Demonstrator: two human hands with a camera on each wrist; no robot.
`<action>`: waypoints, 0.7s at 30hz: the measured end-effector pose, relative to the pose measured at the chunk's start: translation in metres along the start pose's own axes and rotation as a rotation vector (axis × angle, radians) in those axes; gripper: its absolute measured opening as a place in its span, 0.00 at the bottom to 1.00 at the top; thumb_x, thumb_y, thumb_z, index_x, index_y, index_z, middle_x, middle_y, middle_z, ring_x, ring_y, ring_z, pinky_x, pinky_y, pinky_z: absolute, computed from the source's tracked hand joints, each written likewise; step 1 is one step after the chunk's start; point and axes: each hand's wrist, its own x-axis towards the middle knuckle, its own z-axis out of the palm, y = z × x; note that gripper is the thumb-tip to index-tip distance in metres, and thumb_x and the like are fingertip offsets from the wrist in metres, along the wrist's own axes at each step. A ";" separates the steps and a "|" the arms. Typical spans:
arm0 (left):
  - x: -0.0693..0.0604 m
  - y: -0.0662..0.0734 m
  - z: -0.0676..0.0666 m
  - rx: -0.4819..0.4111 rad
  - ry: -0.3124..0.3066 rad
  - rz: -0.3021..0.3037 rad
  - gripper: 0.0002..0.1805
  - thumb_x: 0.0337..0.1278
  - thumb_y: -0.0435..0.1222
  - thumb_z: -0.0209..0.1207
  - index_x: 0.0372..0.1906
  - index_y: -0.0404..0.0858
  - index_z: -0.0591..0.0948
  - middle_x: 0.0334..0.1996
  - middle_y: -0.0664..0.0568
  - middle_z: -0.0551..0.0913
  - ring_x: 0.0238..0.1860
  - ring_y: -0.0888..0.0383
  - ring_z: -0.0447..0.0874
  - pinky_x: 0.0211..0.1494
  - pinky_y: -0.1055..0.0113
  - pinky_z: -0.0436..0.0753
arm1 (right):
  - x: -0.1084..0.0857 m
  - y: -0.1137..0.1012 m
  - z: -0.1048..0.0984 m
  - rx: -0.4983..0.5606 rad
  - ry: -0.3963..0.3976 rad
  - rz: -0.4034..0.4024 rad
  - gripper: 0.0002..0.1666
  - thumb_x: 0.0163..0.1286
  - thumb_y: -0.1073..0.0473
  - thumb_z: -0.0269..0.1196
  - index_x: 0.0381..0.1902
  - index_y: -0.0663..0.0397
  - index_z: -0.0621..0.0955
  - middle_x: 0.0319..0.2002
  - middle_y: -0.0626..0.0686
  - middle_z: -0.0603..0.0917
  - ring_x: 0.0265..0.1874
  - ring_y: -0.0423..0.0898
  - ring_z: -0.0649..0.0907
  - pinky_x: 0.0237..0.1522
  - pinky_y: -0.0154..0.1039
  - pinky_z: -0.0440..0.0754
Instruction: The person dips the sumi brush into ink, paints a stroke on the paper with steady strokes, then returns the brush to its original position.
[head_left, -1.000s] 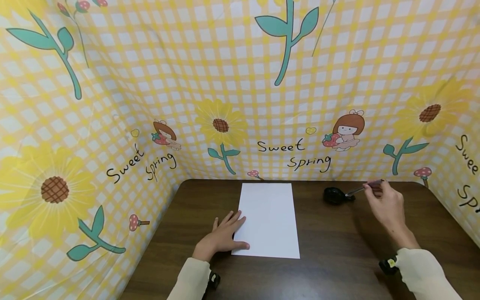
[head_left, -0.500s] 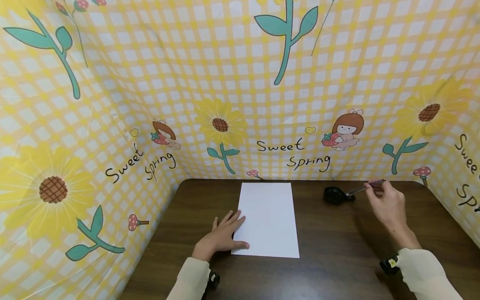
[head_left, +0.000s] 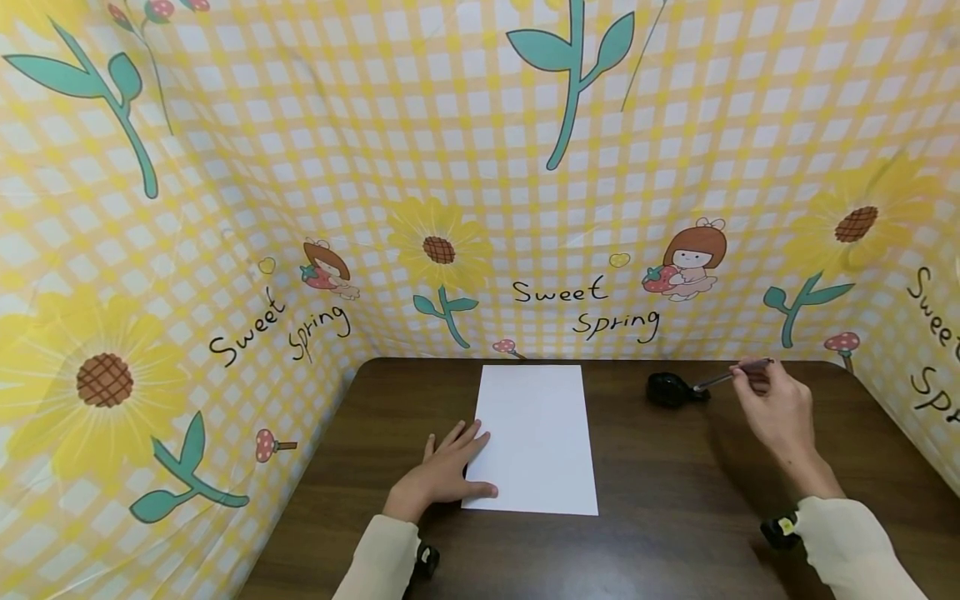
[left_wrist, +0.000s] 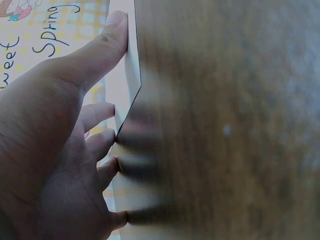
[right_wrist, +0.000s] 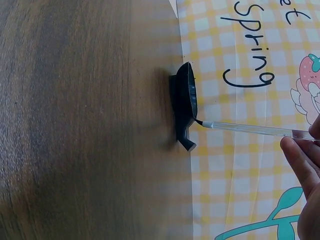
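Observation:
A white sheet of paper (head_left: 536, 442) lies on the table in the head view. My left hand (head_left: 442, 471) rests on its left edge with fingers spread; in the left wrist view the thumb (left_wrist: 117, 30) lies on the paper. At the right, my right hand (head_left: 778, 412) pinches a small brush (head_left: 716, 382) by its handle. The right wrist view shows the brush's clear handle (right_wrist: 250, 128) and dark tip, which touches the rim of a black ink dish (right_wrist: 186, 97). This dish has a short bent stub at one end. What lies inside it is hard to make out.
The dark wooden table (head_left: 645, 550) has rounded far corners. A yellow checked cloth (head_left: 480, 167) with printed flowers hangs behind it and along both sides. Black bands with small devices (head_left: 780, 529) sit on both wrists.
The head view has shifted very slightly. Both hands, the brush and the paper keep nearly the same places, with the brush tip still at the dish.

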 end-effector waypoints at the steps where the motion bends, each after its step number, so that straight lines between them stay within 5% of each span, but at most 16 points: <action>1: 0.000 0.000 0.000 -0.001 0.000 0.000 0.55 0.59 0.65 0.69 0.86 0.48 0.62 0.88 0.48 0.51 0.89 0.39 0.42 0.80 0.21 0.39 | 0.000 0.000 0.000 0.001 0.001 -0.001 0.11 0.74 0.69 0.66 0.50 0.71 0.83 0.41 0.69 0.90 0.40 0.04 0.70 0.43 0.06 0.67; 21: 0.001 -0.001 0.002 0.002 -0.003 -0.005 0.55 0.60 0.65 0.69 0.86 0.49 0.61 0.88 0.49 0.51 0.89 0.40 0.42 0.80 0.22 0.38 | 0.001 -0.007 -0.004 0.037 0.019 0.007 0.09 0.75 0.69 0.63 0.49 0.70 0.84 0.42 0.68 0.90 0.38 0.05 0.73 0.41 0.06 0.68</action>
